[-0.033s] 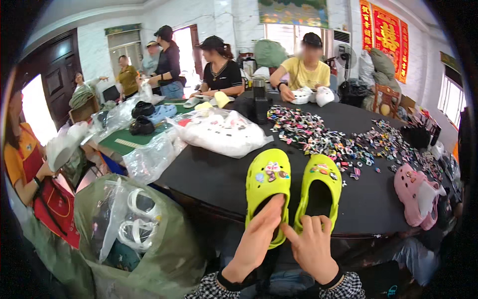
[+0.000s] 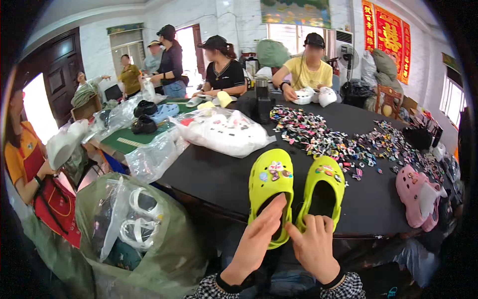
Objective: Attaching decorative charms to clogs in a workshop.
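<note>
Nothing shifted since earlier frame: left hand (image 2: 260, 238) open on left lime-green clog (image 2: 271, 192), right hand (image 2: 314, 243) open at right clog (image 2: 323, 197) heel; clogs point away at black surface (image 2: 214, 179) edge.

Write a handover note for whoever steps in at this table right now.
Left hand: open, fingers resting on the heel opening of the left yellow-green clog.
Right hand: open, at the heel of the right yellow-green clog, holding nothing.
Both clogs stand side by side at the near edge of the black table, toes away.
Done: both already carry charms on their toes.
Left: a loose charm pile lies beyond; pink clogs wait at the right.
</note>
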